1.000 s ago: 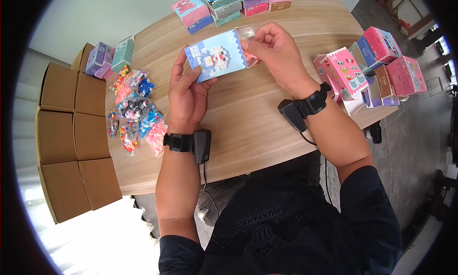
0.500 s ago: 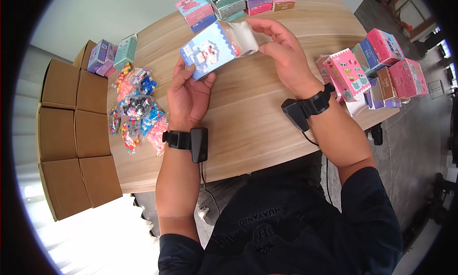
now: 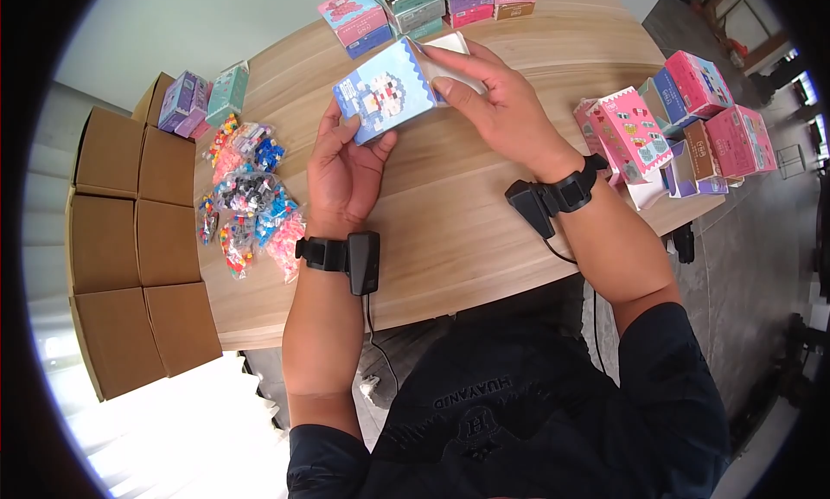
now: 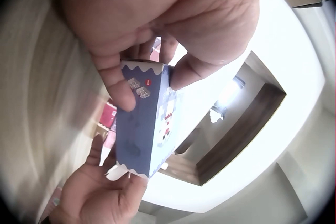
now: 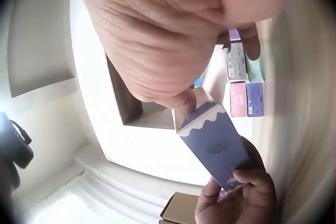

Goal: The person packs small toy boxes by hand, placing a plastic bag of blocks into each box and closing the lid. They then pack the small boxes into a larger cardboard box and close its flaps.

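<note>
A light blue box [image 3: 385, 92] with a pixel-style figure on its face is held above the table in the head view. The left hand [image 3: 350, 166] grips its lower left end between thumb and fingers. At the other end, the right hand [image 3: 510, 110] has thumb and fingers at the white flaps [image 3: 450, 45]. In the left wrist view the box's blue side [image 4: 137, 129] shows between both hands. The right wrist view shows the right thumb at the box's top edge, with the left hand [image 5: 239, 198] round the bottom. What is inside the box is hidden.
Bags of coloured bricks [image 3: 246, 196] lie at the left, beside brown cartons [image 3: 108, 244]. Stacked small boxes [image 3: 415, 15] stand at the far edge, others [image 3: 181, 105] at the far left. A pile of boxes [image 3: 635, 136] sits at the right edge.
The clear bag with pinkish contents seen at the box's end is out of sight. The right hand has moved left onto the flaps, and the box has tilted.
</note>
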`<control>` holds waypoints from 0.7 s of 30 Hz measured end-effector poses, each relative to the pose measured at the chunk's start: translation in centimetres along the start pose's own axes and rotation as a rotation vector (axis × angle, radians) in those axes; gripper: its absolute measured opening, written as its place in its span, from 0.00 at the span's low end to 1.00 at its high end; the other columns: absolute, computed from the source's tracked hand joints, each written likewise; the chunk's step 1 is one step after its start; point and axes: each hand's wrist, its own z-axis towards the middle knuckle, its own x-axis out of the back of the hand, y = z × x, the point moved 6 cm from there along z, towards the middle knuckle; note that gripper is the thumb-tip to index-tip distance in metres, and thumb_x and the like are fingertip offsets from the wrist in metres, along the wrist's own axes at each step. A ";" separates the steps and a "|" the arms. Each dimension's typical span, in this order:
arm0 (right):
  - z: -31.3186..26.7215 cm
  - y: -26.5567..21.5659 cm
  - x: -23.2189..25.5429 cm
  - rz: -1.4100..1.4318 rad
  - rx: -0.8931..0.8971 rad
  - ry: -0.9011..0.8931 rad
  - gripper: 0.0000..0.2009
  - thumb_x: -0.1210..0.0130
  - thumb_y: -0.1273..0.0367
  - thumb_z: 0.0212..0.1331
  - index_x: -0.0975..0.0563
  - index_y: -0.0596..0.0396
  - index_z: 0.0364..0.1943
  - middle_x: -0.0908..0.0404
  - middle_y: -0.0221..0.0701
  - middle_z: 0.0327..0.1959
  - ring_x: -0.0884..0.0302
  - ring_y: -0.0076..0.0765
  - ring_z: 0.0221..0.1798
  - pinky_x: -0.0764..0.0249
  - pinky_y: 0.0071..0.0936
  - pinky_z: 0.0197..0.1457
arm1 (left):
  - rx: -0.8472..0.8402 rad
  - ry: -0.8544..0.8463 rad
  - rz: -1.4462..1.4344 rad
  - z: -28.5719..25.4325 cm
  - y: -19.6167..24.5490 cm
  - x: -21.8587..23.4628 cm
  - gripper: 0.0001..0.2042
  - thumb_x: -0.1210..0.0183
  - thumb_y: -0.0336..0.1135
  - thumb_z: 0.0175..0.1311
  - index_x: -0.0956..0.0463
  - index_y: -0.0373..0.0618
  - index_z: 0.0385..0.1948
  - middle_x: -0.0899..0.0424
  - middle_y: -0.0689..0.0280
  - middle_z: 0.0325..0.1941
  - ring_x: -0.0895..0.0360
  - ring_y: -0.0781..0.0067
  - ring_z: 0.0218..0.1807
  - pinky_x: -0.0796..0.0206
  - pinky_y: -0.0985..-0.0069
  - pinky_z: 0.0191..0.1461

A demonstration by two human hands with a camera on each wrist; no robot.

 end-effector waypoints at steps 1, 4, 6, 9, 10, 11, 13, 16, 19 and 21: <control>0.0 0.1 -0.3 0.055 -0.024 -0.018 0.22 0.43 0.68 0.76 0.25 0.58 0.70 0.27 0.37 0.70 0.29 0.34 0.72 0.32 0.28 0.73 | -0.006 0.011 -0.005 0.0 0.1 -0.1 0.28 0.46 0.28 0.74 0.41 0.44 0.75 0.24 0.58 0.68 0.20 0.59 0.63 0.17 0.62 0.57; -0.2 0.2 -0.7 0.120 -0.035 -0.016 0.22 0.44 0.66 0.77 0.26 0.58 0.71 0.25 0.37 0.69 0.27 0.32 0.69 0.29 0.26 0.68 | 0.000 -0.016 -0.030 0.0 0.2 -0.2 0.29 0.47 0.27 0.74 0.43 0.45 0.76 0.25 0.57 0.68 0.20 0.57 0.64 0.17 0.60 0.59; -0.3 -0.3 -0.7 0.136 -0.030 0.048 0.22 0.44 0.65 0.78 0.27 0.58 0.71 0.22 0.35 0.66 0.25 0.29 0.64 0.26 0.24 0.62 | -0.013 -0.018 -0.028 0.0 0.2 -0.2 0.29 0.48 0.26 0.74 0.44 0.47 0.76 0.25 0.57 0.69 0.21 0.56 0.65 0.17 0.58 0.60; -0.4 -1.3 -0.3 0.231 -0.062 0.174 0.23 0.44 0.65 0.77 0.27 0.55 0.72 0.18 0.31 0.60 0.22 0.21 0.55 0.23 0.21 0.51 | -0.032 -0.016 -0.020 0.2 0.2 0.0 0.30 0.49 0.24 0.75 0.45 0.48 0.77 0.26 0.56 0.69 0.21 0.55 0.66 0.17 0.56 0.61; -0.5 -1.1 -0.2 0.305 -0.093 0.194 0.22 0.44 0.65 0.77 0.27 0.54 0.72 0.17 0.30 0.58 0.22 0.19 0.52 0.23 0.21 0.48 | -0.037 -0.014 -0.014 0.2 0.2 0.1 0.30 0.49 0.24 0.75 0.46 0.49 0.77 0.26 0.56 0.69 0.21 0.54 0.66 0.17 0.56 0.61; -0.5 -0.8 -0.1 0.379 -0.125 0.214 0.22 0.44 0.65 0.77 0.26 0.53 0.72 0.17 0.29 0.57 0.22 0.17 0.49 0.23 0.20 0.45 | -0.046 -0.013 -0.003 0.2 0.2 0.0 0.30 0.49 0.24 0.75 0.46 0.49 0.77 0.26 0.56 0.69 0.21 0.54 0.66 0.17 0.56 0.61; -0.4 -0.2 0.0 0.310 -0.147 0.131 0.21 0.43 0.65 0.76 0.25 0.52 0.70 0.16 0.28 0.55 0.21 0.16 0.48 0.23 0.20 0.46 | -0.063 -0.014 0.019 0.1 0.5 -0.1 0.30 0.49 0.24 0.75 0.45 0.49 0.77 0.26 0.55 0.70 0.21 0.54 0.66 0.17 0.56 0.62; -0.4 0.5 0.0 0.199 -0.206 0.067 0.20 0.42 0.66 0.75 0.23 0.51 0.68 0.15 0.26 0.53 0.20 0.17 0.48 0.22 0.20 0.46 | -0.067 -0.053 0.054 -0.1 0.4 -0.6 0.29 0.49 0.23 0.75 0.45 0.48 0.76 0.26 0.55 0.70 0.21 0.53 0.67 0.17 0.55 0.62; -0.4 0.5 0.1 0.184 -0.249 0.058 0.19 0.41 0.66 0.74 0.22 0.52 0.65 0.14 0.26 0.51 0.19 0.18 0.49 0.21 0.21 0.47 | -0.063 -0.046 0.054 -0.2 0.3 -0.8 0.29 0.49 0.22 0.75 0.44 0.49 0.76 0.27 0.54 0.70 0.22 0.53 0.67 0.18 0.55 0.63; -0.4 0.7 0.0 0.203 -0.269 0.066 0.17 0.41 0.66 0.74 0.21 0.54 0.63 0.14 0.27 0.52 0.19 0.19 0.49 0.20 0.22 0.48 | -0.070 -0.043 0.061 -0.3 0.3 -0.8 0.28 0.49 0.22 0.75 0.43 0.49 0.75 0.27 0.54 0.70 0.22 0.53 0.67 0.18 0.55 0.63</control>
